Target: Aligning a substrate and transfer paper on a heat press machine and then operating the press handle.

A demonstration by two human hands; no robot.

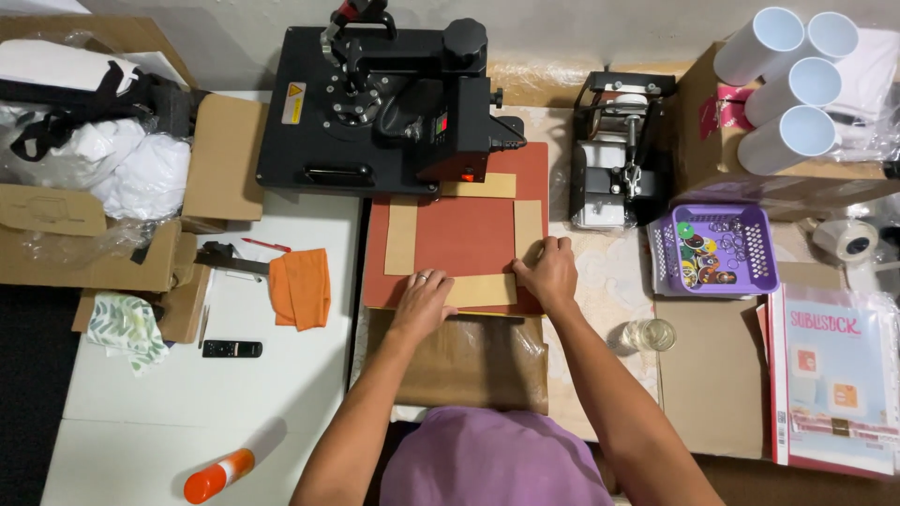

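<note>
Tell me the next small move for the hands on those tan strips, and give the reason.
Probably slide the near tan strip square. Left hand and right hand both press on it, and it frames the red mat with three other strips.

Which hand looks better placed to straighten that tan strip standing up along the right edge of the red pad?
Probably the right hand: its fingertips already touch the lower end of the right tan strip on the red pad. The left hand rests flat on the bottom strip, farther away.
</note>
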